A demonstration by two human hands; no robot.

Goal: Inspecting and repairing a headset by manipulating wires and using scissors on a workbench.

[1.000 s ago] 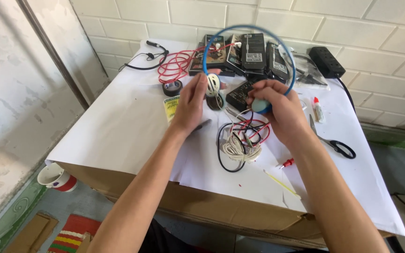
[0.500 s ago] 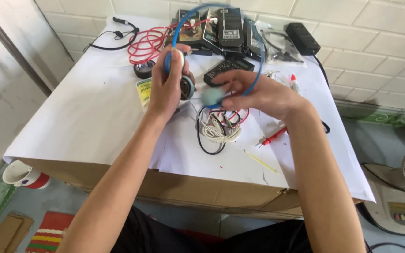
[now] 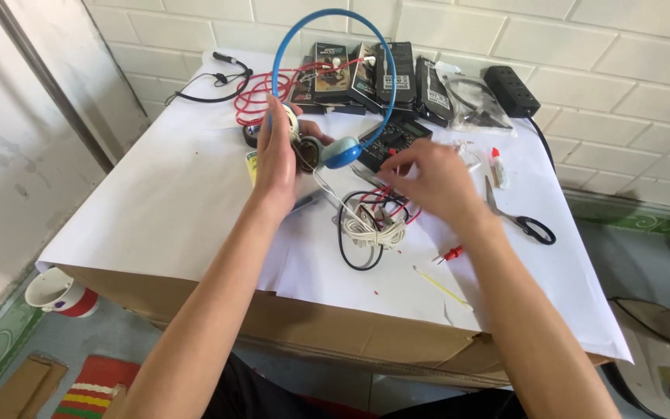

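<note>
Since the earlier frame, right hand (image 3: 436, 180) has let go of the blue headphones (image 3: 333, 77) and moved off to the right of them. Now hovers over the tangled wire bundle (image 3: 372, 225) near the table's middle, fingers loosely spread, half open, holding nothing that shows.

Left hand (image 3: 277, 155): upright, fingers closed around one earcup of the headphones, palm turned toward the other hand. Headband arcs upward above it; second earcup, blue, hangs just right of the thumb. Thin white cord drops from the headphones to the bundle.

Scissors (image 3: 521, 217) lie near the right edge. Small red screwdriver (image 3: 450, 254) lies between the bundle and the scissors, nearer the front edge. Dark packaged boxes (image 3: 397, 74) stand along the far edge; black power strip (image 3: 512, 91) at the far right corner.
</note>
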